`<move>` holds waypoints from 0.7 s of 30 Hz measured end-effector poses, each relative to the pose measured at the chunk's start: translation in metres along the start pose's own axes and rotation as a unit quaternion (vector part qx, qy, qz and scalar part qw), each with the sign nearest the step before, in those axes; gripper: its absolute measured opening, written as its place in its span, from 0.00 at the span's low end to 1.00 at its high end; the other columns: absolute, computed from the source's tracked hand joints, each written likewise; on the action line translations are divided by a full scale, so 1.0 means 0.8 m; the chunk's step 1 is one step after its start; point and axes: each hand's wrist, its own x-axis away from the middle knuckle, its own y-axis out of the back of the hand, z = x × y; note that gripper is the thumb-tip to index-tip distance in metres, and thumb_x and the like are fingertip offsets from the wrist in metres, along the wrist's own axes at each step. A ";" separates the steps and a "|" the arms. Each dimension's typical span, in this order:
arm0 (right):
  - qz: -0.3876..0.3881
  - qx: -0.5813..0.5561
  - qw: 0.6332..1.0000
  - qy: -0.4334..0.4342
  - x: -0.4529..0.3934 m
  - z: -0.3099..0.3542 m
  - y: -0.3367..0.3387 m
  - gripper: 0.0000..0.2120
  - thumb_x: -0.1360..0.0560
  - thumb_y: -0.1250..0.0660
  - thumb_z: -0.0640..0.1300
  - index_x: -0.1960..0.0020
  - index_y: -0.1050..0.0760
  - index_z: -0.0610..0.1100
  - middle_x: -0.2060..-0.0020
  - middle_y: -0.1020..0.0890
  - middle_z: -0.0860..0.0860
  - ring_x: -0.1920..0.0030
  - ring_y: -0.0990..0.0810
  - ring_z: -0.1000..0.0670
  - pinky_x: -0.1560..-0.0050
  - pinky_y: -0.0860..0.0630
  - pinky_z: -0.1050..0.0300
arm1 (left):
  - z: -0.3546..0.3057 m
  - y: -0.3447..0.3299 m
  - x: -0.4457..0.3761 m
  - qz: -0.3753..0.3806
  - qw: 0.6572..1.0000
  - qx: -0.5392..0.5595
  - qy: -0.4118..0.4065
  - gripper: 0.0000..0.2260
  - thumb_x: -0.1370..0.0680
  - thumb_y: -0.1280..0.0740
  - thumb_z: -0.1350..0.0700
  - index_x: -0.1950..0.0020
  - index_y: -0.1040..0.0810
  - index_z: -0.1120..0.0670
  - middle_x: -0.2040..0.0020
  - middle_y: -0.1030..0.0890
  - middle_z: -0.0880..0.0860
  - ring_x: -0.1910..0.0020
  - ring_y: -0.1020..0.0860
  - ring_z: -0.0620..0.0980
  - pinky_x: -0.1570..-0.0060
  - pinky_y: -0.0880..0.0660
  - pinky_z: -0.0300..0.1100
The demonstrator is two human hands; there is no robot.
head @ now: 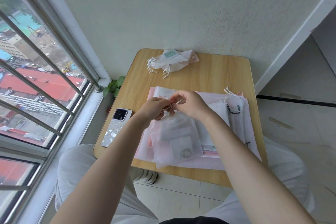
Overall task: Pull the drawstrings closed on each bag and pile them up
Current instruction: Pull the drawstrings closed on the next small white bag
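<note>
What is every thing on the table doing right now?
Left hand: pinching the strings at the bag's top.
Right hand: pinching the strings too.
Bag in hands: top gathered, lying on the flat bags.
Flat bags: spread out, not closed.
Closed bags: cinched, piled at the far edge.
Phone: lying face down.

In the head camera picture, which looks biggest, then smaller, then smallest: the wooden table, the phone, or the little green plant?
1. Wooden table, by far the biggest.
2. Phone.
3. Green plant, though it sits lower and is partly hidden, so this last spot is unsure.
</note>
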 end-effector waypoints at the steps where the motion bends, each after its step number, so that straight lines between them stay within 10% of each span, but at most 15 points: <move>1: -0.011 0.006 1.000 0.005 0.000 0.000 -0.001 0.04 0.29 0.27 0.45 0.55 0.18 0.48 0.57 0.16 0.53 0.55 0.17 0.51 0.48 0.21 0.52 | 0.000 0.000 -0.001 0.000 1.000 0.004 0.003 0.11 0.20 0.40 0.58 0.56 0.22 0.62 0.66 0.19 0.52 0.75 0.39 0.47 0.73 0.41 0.38; 11: -0.019 0.055 0.998 0.028 -0.003 0.000 -0.001 0.10 0.28 0.27 0.40 0.63 0.24 0.53 0.62 0.19 0.55 0.63 0.23 0.54 0.59 0.28 0.62 | 0.002 0.000 -0.002 -0.015 1.000 -0.006 -0.001 0.11 0.20 0.39 0.57 0.57 0.20 0.60 0.68 0.19 0.49 0.76 0.37 0.46 0.73 0.40 0.37; 21: 0.093 0.024 0.995 -0.026 -0.002 -0.003 0.023 0.08 0.25 0.30 0.39 0.57 0.27 0.48 0.56 0.18 0.46 0.56 0.21 0.50 0.46 0.23 0.47 | 0.018 0.008 -0.007 -0.057 0.996 -0.041 -0.058 0.12 0.22 0.31 0.55 0.56 0.18 0.65 0.69 0.28 0.55 0.75 0.36 0.44 0.71 0.39 0.37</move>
